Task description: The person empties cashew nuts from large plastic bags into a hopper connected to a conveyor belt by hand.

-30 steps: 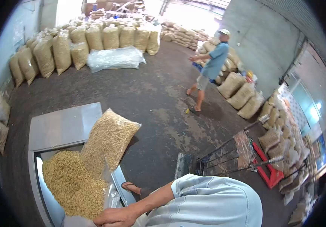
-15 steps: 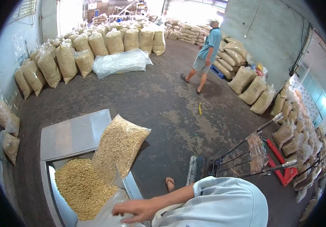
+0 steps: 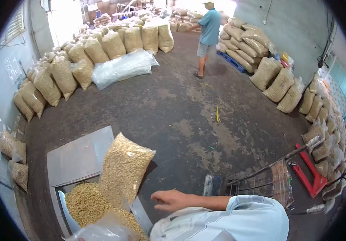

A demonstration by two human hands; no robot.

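Right hand (image 3: 173,199) hovers free, fingers loosely spread, left hand unseen; best to grip the clear bag (image 3: 122,170) low and tip slowly so grain lands inside the hopper (image 3: 85,205).

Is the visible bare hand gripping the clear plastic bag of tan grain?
No: the bare hand hangs open in the air, apart from the clear plastic bag of tan grain leaning beside it.

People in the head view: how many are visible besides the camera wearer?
1: a person in a teal shirt and grey shorts stands far across the dark concrete floor, beside stacked tan sacks. Others may be hidden behind stacks.
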